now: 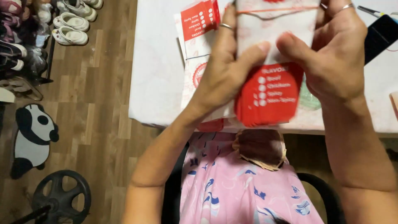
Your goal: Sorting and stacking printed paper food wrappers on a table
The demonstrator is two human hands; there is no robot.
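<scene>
Paper bag stack (269, 87) pinched between left hand (226, 72) and right hand (336, 58) thumbs

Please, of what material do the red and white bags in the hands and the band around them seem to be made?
Stack of red and white bags: likely thin matte paper, with flat printed faces and layered edges. Band: probably rubber, a thin orange line stretched taut.

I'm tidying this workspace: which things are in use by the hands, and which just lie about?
In use: stack of red-and-white paper bags, held by left hand and right hand; more bags on the table.
Lying about: panda mat, shoes, weight plate, dark case.
</scene>
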